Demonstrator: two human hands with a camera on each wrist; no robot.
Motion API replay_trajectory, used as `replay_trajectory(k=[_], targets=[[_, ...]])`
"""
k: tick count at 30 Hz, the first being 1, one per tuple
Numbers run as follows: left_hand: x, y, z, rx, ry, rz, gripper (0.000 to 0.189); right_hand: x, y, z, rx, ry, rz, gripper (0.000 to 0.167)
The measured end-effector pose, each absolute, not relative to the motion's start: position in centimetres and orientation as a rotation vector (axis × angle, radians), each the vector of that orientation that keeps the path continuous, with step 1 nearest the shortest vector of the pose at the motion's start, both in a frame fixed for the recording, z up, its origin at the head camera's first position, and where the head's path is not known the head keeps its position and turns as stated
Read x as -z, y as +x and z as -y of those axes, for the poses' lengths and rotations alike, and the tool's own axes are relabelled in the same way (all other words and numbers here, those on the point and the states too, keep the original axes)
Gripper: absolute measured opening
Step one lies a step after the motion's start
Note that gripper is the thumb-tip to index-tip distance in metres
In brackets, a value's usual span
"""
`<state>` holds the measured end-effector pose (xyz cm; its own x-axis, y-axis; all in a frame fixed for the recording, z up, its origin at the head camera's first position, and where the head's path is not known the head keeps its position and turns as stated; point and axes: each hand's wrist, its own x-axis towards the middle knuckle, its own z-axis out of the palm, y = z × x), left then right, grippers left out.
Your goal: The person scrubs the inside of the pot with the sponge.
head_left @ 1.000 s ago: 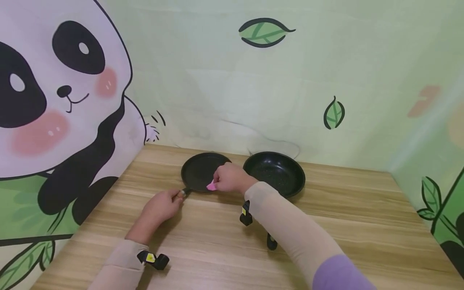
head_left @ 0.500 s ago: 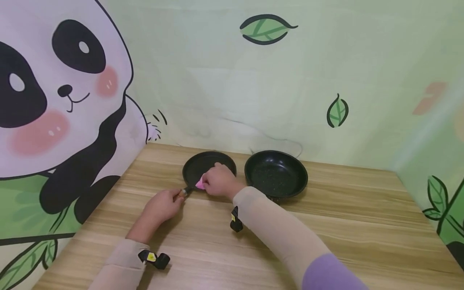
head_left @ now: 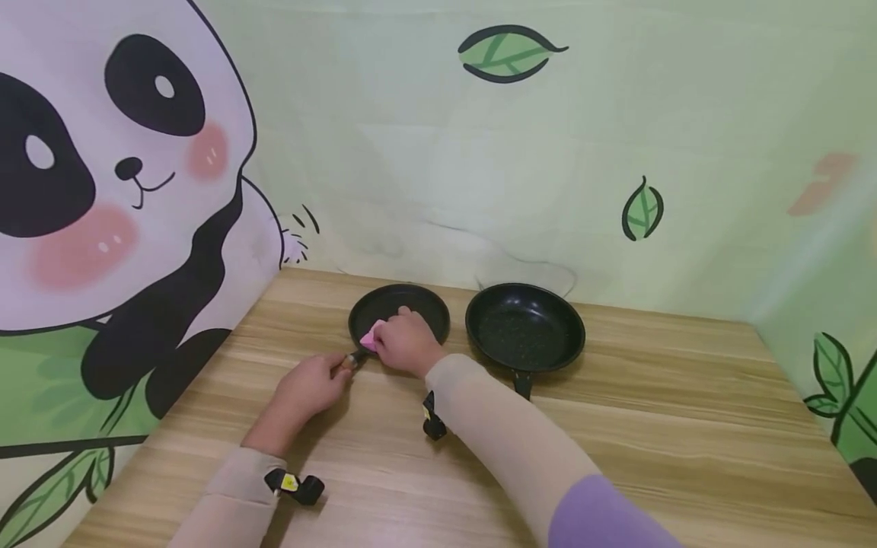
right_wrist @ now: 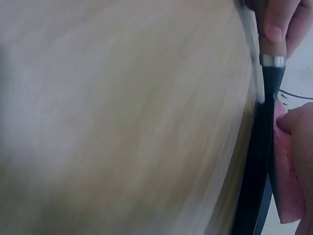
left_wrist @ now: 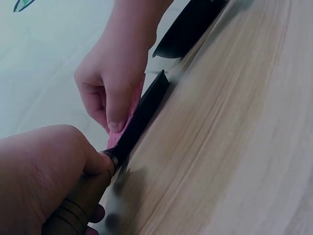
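A small shallow black frying pan point(head_left: 373, 303) lies on the table at the back, left of centre. My left hand point(head_left: 311, 387) grips its wooden handle point(left_wrist: 80, 203), close to the metal collar. In my right hand point(head_left: 409, 342) is a pink sponge point(head_left: 370, 337), pinched between thumb and fingers. The sponge is at the pan's near left inside edge, by the handle joint. In the right wrist view the sponge point(right_wrist: 287, 181) lies along the pan's rim. The right hand and forearm hide part of the pan's floor.
A larger, deeper black frying pan point(head_left: 524, 331) stands just right of the small one; its handle point(head_left: 522, 384) points toward me, partly behind the right sleeve. The wooden table point(head_left: 651, 426) meets a printed wall point(head_left: 384, 175) with a panda behind the pans.
My right hand has moved left with the sponge, along the small pan's near side toward its handle. More of the larger pan now shows. The left hand keeps its grip on the handle.
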<state>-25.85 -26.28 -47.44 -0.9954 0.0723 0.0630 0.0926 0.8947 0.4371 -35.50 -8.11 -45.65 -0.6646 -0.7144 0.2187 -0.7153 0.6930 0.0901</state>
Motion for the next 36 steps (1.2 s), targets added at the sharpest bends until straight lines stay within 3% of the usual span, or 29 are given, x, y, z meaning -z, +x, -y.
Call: replay_trajectory(k=[13,29,36], targets=[[47.4,-25.8,26.7,0.695,-0.113,3.013,0.015,44.3,-36.2,6.4,0.027,1.343,2.727,0.023],[47.4,-26.0,26.3,0.701,-0.146,3.002,0.015,46.4,-35.4,9.4,-0.101,0.944,2.795,0.023],[47.4,-26.0,26.7,0.700,-0.112,3.024,0.015,46.4,-35.9,8.9,-0.130,1.051,2.763,0.027]])
